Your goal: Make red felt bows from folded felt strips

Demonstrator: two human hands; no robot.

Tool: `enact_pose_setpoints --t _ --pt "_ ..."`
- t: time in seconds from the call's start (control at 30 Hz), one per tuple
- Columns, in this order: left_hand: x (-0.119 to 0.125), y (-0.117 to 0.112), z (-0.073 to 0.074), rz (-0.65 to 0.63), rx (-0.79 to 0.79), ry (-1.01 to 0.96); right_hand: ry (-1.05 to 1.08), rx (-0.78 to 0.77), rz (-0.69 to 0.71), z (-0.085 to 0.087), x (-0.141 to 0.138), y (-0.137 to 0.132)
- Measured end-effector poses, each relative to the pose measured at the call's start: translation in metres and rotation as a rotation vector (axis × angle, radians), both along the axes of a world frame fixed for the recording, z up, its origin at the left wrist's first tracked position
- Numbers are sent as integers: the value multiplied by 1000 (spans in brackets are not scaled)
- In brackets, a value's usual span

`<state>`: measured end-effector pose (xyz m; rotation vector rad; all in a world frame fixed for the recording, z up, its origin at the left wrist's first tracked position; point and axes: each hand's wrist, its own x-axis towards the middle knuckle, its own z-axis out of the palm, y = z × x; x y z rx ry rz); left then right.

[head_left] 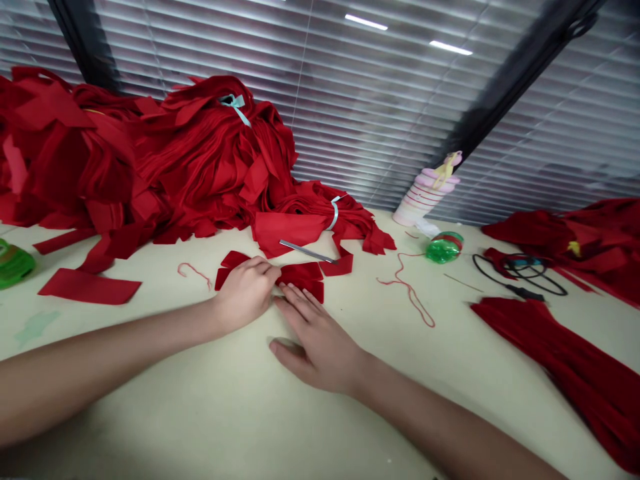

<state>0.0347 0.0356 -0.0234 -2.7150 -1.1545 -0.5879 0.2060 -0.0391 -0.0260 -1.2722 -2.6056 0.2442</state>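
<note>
A small red fabric piece (305,276) lies flat on the cream table (210,400) in front of me. My left hand (246,291) is curled closed on its left part, fingers pinched at the cloth's near edge. My right hand (314,337) lies flat and open beside it, fingertips touching the near edge of the same piece. A thin metal strip (306,251) rests on a larger red piece (285,230) just behind.
A big heap of red fabric cut-outs (150,153) fills the back left. Red cloth (570,360) lies at right with a black cable (520,273). A green tape roll (444,247), a pink stacked holder (425,193), red thread (407,287) and a green object (13,263) are around.
</note>
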Motion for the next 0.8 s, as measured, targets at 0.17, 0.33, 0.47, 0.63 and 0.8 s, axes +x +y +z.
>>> enact_pose_setpoints --t 0.17,0.33,0.47,0.63,0.8 --pt "0 -2 2 16 9 38 -2 -13 -3 1 0 0" --pt "0 -4 3 12 6 68 30 -6 -14 1 0 0" --pt "0 -5 2 -5 2 88 57 29 -14 -3 1 0" --pt "0 -5 1 -20 3 108 74 93 -4 -6 0 0" --pt "0 -5 3 -10 1 127 69 109 -7 -6 -1 0"
